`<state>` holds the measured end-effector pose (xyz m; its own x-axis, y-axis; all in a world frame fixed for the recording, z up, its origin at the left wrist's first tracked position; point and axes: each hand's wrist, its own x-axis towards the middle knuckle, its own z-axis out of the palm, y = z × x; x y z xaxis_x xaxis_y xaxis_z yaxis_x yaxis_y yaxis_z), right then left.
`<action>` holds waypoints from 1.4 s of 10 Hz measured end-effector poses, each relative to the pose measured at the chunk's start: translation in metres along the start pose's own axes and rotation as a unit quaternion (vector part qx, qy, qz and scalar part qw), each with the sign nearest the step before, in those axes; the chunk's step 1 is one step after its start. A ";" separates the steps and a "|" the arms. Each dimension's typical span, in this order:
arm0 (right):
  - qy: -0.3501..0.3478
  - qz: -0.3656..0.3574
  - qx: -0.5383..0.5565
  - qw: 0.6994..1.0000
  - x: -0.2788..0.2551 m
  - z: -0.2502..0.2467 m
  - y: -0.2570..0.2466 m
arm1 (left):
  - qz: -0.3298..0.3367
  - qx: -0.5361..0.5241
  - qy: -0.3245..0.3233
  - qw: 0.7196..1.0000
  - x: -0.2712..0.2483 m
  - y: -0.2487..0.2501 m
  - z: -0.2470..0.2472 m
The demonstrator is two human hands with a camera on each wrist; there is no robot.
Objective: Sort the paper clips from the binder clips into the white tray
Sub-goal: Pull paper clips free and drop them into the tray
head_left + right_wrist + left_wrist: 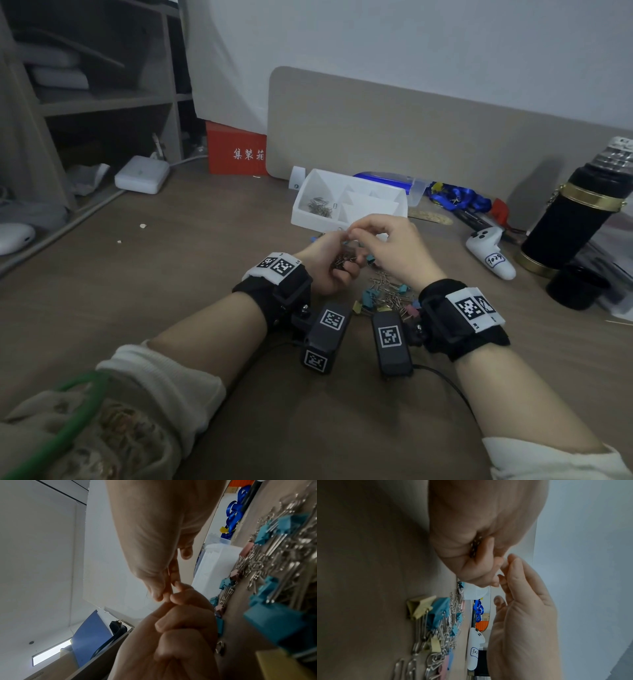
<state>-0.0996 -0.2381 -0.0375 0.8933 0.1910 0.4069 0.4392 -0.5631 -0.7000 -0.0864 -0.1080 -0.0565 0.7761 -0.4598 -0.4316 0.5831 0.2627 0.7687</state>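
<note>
My left hand is curled round a bunch of metal paper clips, which show in its palm in the left wrist view as paper clips. My right hand meets the left fingertips just in front of the white tray. Its thumb and forefinger pinch together there, seemingly on one clip too small to make out. The tray's left compartment holds paper clips. A mixed pile of paper clips and coloured binder clips lies on the table under my right wrist, seen also as the pile.
A white controller, a black flask and a black cup stand to the right. Blue lanyards and a clear box lie behind the tray. A red box sits at the back left.
</note>
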 end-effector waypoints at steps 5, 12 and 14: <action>-0.167 0.181 -0.262 0.933 -0.001 -0.028 0.014 | 0.009 0.003 0.016 1.000 0.002 -0.002 -0.002; -0.134 0.184 -0.243 0.943 -0.001 -0.017 0.030 | 0.011 0.010 0.026 1.000 0.001 -0.003 0.000; -0.114 0.180 -0.260 0.942 0.001 -0.019 0.027 | 0.009 0.008 0.026 1.000 0.001 -0.003 0.000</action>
<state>-0.0882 -0.2686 -0.0449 0.9987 0.0470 0.0211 0.0514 -0.9309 -0.3616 -0.0875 -0.1089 -0.0594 0.7980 -0.4102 -0.4414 0.5654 0.2564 0.7839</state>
